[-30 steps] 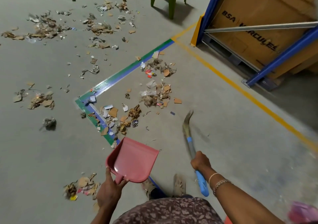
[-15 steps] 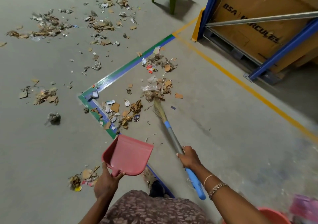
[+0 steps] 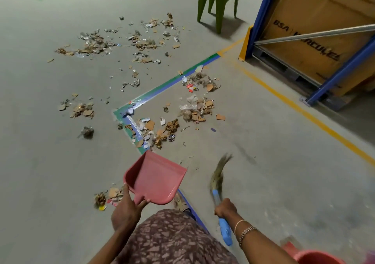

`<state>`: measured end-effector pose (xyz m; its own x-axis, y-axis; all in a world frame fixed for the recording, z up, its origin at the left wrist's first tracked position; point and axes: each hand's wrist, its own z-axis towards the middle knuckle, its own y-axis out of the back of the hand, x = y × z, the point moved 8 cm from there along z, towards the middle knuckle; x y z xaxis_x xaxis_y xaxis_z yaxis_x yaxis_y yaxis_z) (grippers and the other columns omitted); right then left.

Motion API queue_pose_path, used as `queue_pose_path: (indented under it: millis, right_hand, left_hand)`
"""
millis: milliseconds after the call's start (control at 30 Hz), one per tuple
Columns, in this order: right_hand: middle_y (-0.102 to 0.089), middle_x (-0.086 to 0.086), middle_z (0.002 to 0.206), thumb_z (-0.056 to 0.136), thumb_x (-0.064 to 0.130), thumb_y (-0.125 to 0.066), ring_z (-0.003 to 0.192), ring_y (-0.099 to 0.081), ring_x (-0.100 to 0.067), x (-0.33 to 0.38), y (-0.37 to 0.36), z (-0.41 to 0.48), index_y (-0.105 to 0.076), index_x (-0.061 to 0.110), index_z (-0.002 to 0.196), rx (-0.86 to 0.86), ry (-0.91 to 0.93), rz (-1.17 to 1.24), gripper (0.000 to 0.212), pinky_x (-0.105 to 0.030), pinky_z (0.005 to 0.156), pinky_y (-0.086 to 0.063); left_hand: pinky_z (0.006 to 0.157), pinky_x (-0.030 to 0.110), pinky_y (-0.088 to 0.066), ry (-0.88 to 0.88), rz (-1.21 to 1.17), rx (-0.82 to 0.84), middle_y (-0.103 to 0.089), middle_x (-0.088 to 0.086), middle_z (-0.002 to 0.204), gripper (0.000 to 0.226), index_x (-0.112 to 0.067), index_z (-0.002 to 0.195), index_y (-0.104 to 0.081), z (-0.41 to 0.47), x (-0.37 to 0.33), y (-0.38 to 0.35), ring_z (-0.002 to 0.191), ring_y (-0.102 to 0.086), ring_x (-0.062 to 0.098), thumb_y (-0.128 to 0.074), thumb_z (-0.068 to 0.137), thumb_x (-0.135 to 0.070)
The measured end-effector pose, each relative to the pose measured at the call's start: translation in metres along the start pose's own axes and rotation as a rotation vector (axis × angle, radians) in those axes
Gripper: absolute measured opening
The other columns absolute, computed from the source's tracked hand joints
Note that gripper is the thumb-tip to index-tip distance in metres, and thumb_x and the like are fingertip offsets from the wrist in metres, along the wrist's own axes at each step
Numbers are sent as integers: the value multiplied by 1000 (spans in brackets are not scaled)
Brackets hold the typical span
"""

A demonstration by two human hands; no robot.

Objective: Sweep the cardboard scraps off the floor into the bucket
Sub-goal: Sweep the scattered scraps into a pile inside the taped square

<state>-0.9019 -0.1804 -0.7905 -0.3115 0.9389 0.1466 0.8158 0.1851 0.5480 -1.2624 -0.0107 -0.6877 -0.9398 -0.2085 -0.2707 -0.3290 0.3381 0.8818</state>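
The right hand grips the broom, bristles pointing forward — the left hand holds the dustpan, mouth toward scraps; the bucket interior is unseen

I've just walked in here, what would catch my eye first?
The litter: cardboard scraps lie in scattered heaps across the grey floor, thickest around the green-and-blue taped corner in the middle. Just below, the left hand holds an empty pink dustpan by its handle while the right hand grips a blue-handled broom beside it. A red bucket peeks in at the bottom right.
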Motion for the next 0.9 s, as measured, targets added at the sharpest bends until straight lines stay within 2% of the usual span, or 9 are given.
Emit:
queue_pose_path:
  millis: [100,167,233,300,367,500,633,767,900]
  right_hand:
    - [-66,-17,121,83,16,-71,112,-64,-34,13,-30,1,-58,3,121,40,67,202,42,-32,86,-49]
    - [-70,-18,98,69,22,-80,87,-69,-34,9,-53,26,-63,4,92,83,92,330,34,-38,75,-55]
    - [-71,-22,73,57,29,-82,61,-68,-33,-5,-71,57,-63,3,71,134,104,469,35,-53,66,-60]
    - [-62,-19,54,70,21,-80,45,-60,-28,-5,-63,57,-61,3,64,138,154,519,26,-48,57,-55]
    - [-57,-16,48,83,13,-73,40,-55,-25,12,-28,6,-64,1,69,91,213,496,21,-41,53,-51]
    - [-59,-13,51,85,11,-72,40,-56,-25,15,1,-30,-68,-2,84,-7,311,460,13,-32,46,-49]
    - [-62,-14,55,85,12,-73,42,-60,-27,3,10,-44,-68,0,89,-52,301,422,14,-33,46,-52]
    - [-69,-18,74,87,14,-69,46,-67,-31,-10,-15,-56,-62,-1,92,-75,221,352,17,-35,48,-56]
    - [-72,-19,93,76,17,-68,75,-73,-37,-28,-77,-32,-60,4,98,-75,74,356,27,-49,71,-63]
  left_hand:
    - [62,38,-50,3,49,-42,-74,9,90,108,-33,152,-17,-34,35,4,87,-70,34,-68,68,-78]
    - [60,36,-48,11,101,-34,-74,9,88,110,-34,154,-13,-54,59,7,85,-70,34,-66,69,-79]
    - [58,35,-46,25,122,-29,-74,10,90,112,-35,155,-11,-74,81,8,85,-70,34,-65,68,-80]
    - [59,36,-49,53,115,-47,-74,10,91,112,-34,154,-12,-88,99,11,86,-70,34,-63,67,-82]
    - [61,38,-52,92,110,-59,-75,10,93,112,-34,153,-13,-95,117,14,85,-70,35,-61,66,-85]
    - [61,39,-52,118,103,-59,-74,12,94,110,-31,152,-17,-109,135,15,85,-70,36,-61,66,-85]
    - [60,37,-52,146,95,-45,-74,12,96,112,-29,153,-16,-118,146,9,84,-70,35,-61,67,-84]
    - [59,37,-52,170,73,-12,-74,10,94,112,-27,153,-17,-128,161,4,82,-69,34,-60,67,-85]
    - [59,33,-44,202,41,20,-73,11,98,110,-27,154,-17,-137,180,1,85,-69,34,-61,70,-82]
